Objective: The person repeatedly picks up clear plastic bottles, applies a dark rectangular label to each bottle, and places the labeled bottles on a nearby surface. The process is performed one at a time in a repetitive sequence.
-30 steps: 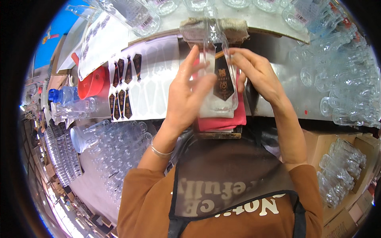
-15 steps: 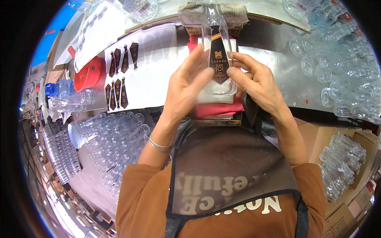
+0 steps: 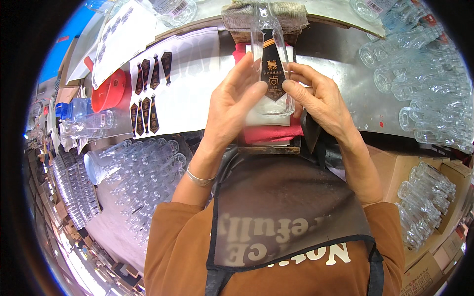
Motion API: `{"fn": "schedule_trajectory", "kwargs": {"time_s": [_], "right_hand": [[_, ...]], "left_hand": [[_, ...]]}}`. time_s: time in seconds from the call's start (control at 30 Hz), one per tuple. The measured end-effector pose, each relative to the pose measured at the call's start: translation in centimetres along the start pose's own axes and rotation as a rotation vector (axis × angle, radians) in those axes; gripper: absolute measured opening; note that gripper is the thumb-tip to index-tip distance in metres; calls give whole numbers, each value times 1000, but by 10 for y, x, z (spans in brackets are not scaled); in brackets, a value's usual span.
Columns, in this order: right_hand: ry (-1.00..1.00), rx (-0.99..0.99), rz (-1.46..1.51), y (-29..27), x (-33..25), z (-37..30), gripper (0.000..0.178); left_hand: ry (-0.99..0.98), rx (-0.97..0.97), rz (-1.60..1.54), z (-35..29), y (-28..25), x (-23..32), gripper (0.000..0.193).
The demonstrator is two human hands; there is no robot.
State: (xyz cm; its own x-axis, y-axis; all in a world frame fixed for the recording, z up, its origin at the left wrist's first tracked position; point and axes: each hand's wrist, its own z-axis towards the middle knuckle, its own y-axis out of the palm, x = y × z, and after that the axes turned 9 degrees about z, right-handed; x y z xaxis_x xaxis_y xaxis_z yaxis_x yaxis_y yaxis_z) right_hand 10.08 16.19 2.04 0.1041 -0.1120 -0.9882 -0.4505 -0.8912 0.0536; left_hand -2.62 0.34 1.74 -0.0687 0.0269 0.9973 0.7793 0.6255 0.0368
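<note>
A clear glass bottle (image 3: 281,38) lies with its neck pointing away from me on a folded beige cloth (image 3: 239,19). A black tie-shaped label (image 3: 272,74) with gold print and an orange stripe covers its upper face. My left hand (image 3: 228,101) grips the bottle's left side, thumb at the label's lower edge. From the right, my right hand (image 3: 323,101) holds it too, thumb tip by the label's lower right edge. Some fingers are hidden behind the glass. Under the bottle are a white pad (image 3: 261,118) and a red cloth (image 3: 274,134).
Left of the bottle, a white backing sheet (image 3: 190,98) carries several more tie labels (image 3: 146,116). Beside it sits a red plastic basin (image 3: 111,91). Clear bottles crowd the right of the metal table (image 3: 340,79), a carton (image 3: 387,170) at lower right, and a surface at lower left (image 3: 143,177).
The bottle and its label have shifted very slightly away from me. My left thumb has moved a little up and right; both hands keep their hold.
</note>
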Motion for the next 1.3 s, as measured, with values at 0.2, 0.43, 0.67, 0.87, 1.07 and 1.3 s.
{"fn": "schedule_trajectory", "kwargs": {"time_s": [0.2, 0.43, 0.67, 0.87, 1.07, 1.3], "right_hand": [[-2, -1, -8, 0, 0, 0, 54], [117, -54, 169, -17, -5, 3, 50], [15, 356, 770, -48, 17, 26, 29], [-711, 23, -571, -16, -53, 63, 28], [-811, -46, -803, -15, -78, 83, 25], [-957, -193, -842, 6, -58, 34, 34]], "left_hand": [[-24, 11, 3, -1, 1, 3, 65], [-1, 16, 56, 1, 1, 0, 71], [72, 27, 186, 0, 4, -7, 94], [75, 42, 221, -1, 8, -5, 93], [54, 56, 230, -1, 10, -2, 98], [326, 42, 638, -17, -3, -8, 110]]}}
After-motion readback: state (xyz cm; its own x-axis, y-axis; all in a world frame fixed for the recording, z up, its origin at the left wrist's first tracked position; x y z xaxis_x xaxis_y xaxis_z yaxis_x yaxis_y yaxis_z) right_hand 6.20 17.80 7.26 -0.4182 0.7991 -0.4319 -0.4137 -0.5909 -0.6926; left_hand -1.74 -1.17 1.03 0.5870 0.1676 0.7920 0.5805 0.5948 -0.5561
